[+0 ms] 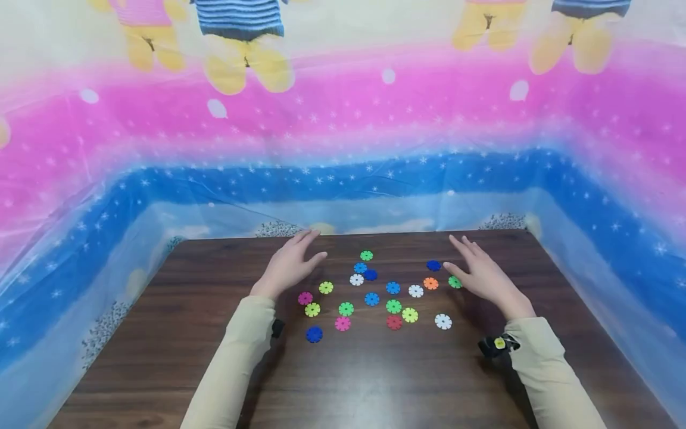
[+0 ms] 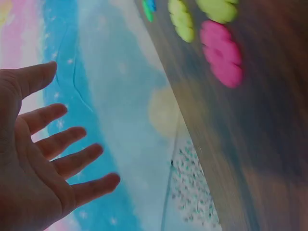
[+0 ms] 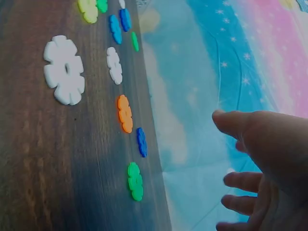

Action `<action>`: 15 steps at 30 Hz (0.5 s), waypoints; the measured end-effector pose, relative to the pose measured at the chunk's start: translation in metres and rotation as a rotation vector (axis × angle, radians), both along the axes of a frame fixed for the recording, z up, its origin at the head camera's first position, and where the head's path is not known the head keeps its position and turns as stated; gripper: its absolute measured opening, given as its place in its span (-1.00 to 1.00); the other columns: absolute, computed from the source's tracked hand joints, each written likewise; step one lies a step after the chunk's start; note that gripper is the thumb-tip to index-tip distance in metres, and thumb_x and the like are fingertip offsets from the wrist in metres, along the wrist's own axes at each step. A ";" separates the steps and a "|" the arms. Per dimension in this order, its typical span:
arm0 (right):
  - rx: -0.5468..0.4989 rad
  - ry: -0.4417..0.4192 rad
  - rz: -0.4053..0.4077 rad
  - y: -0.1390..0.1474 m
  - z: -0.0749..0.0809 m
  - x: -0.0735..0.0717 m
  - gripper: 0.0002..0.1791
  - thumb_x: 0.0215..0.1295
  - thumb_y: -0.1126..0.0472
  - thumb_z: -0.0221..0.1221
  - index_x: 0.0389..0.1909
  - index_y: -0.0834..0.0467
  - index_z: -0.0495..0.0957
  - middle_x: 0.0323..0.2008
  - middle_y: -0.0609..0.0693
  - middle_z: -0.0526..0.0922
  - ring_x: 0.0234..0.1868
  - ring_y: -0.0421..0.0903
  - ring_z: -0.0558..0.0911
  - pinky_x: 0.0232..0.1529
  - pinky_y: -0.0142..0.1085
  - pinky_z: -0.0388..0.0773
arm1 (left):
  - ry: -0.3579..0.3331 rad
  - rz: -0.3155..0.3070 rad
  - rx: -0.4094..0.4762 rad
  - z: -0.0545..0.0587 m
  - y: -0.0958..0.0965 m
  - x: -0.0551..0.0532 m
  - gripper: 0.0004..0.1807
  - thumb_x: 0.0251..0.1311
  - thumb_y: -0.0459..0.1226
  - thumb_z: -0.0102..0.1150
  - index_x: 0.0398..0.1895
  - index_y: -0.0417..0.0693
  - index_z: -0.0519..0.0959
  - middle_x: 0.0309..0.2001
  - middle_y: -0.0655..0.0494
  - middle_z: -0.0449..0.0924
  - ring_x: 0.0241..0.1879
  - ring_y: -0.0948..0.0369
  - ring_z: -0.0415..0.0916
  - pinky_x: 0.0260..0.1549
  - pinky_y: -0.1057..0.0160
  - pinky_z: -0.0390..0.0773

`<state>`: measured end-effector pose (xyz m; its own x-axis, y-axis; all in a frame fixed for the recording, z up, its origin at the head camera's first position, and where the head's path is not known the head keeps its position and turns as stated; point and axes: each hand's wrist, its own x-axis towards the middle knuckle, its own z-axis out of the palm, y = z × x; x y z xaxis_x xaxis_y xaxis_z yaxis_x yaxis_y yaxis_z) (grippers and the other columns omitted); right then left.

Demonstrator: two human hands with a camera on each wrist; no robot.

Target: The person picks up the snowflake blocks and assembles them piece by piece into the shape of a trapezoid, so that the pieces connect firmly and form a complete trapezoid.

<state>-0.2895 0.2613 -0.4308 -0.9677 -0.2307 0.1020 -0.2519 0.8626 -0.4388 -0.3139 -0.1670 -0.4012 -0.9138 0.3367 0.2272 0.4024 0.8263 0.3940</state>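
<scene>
Several flat, notched, flower-shaped plastic discs lie scattered on a dark wooden table. My left hand [image 1: 287, 266] is held above the table on the left, fingers spread and nothing in them; a magenta disc [image 1: 305, 298] and a yellow-green disc [image 1: 326, 288] are nearest to it. On the other side my right hand [image 1: 485, 275] hovers with fingers extended and holds nothing, close to a green disc [image 1: 455, 282], an orange disc [image 1: 431, 283] and a dark blue disc [image 1: 433, 266]. In the right wrist view a white disc [image 3: 64, 70] lies apart from the hand.
The brown table [image 1: 354, 381] ends at a back edge beneath a printed pink-and-blue cloth [image 1: 332, 125] that hangs around it. Toward the table's middle are a red disc [image 1: 393, 322], a pink disc [image 1: 342, 323] and a blue disc [image 1: 372, 299]. Small cameras [image 1: 498, 345] sit at the wrists.
</scene>
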 end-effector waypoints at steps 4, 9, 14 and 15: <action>-0.035 0.011 0.017 0.000 -0.002 -0.002 -0.22 0.54 -0.04 0.08 0.58 0.22 0.04 0.52 0.38 0.03 0.48 0.41 0.07 0.35 0.34 0.05 | -0.078 -0.038 0.090 0.003 0.016 -0.013 -0.31 0.44 0.01 0.13 0.52 -0.10 0.27 0.48 -0.11 0.25 0.47 -0.10 0.16 0.36 -0.17 0.20; -0.045 -0.015 0.011 -0.005 -0.007 -0.003 -0.29 0.53 0.04 0.11 0.53 0.29 0.14 0.43 0.41 0.24 0.40 0.39 0.25 0.31 0.29 0.22 | -0.211 -0.065 0.174 -0.003 0.033 -0.021 -0.33 0.44 -0.04 0.14 0.51 -0.09 0.28 0.46 -0.08 0.29 0.44 -0.08 0.23 0.36 -0.13 0.23; -0.059 -0.065 -0.008 -0.008 -0.008 -0.013 -0.36 0.52 0.10 0.12 0.49 0.27 0.24 0.15 0.34 0.55 -0.38 0.16 0.63 -0.01 0.08 0.49 | -0.265 -0.047 0.233 -0.007 0.051 -0.033 -0.45 0.43 -0.10 0.16 0.39 -0.13 0.43 0.36 -0.12 0.43 0.36 -0.10 0.34 0.30 -0.13 0.32; -0.055 -0.075 -0.007 -0.009 -0.008 -0.016 -0.38 0.51 0.11 0.13 0.48 0.27 0.26 0.13 0.33 0.57 -0.48 0.09 0.59 -0.06 0.03 0.49 | -0.273 -0.045 0.239 -0.008 0.055 -0.037 -0.48 0.43 -0.11 0.17 0.35 -0.15 0.46 0.32 -0.14 0.47 0.33 -0.10 0.37 0.27 -0.12 0.35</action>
